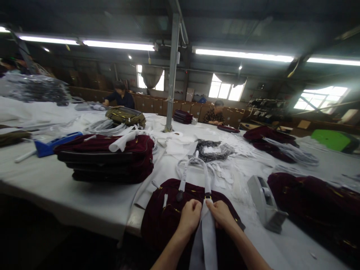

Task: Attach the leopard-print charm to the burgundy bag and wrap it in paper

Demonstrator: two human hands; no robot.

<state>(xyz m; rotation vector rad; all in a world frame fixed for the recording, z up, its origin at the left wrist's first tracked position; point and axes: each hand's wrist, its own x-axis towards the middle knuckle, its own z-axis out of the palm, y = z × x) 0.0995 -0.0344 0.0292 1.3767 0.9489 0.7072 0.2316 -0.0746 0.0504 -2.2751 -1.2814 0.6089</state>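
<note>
A dark red bag (165, 221) lies on the table edge in front of me, its two handles (208, 178) wrapped in white material and standing up. A long white strip (208, 240) hangs down from the base of the right handle, over the bag. My right hand (221, 213) pinches the top of this strip just below a gold ring. Close to its left side, my left hand (191, 214) is closed with the fingers curled; what it holds, if anything, is hidden.
Stacked dark red bags (107, 157) stand at the left, beside a blue tape dispenser (53, 144). A grey dispenser (266, 202) and more red bags (317, 198) are at the right. A metal post (171, 75) rises mid-table. Two people sit across the table.
</note>
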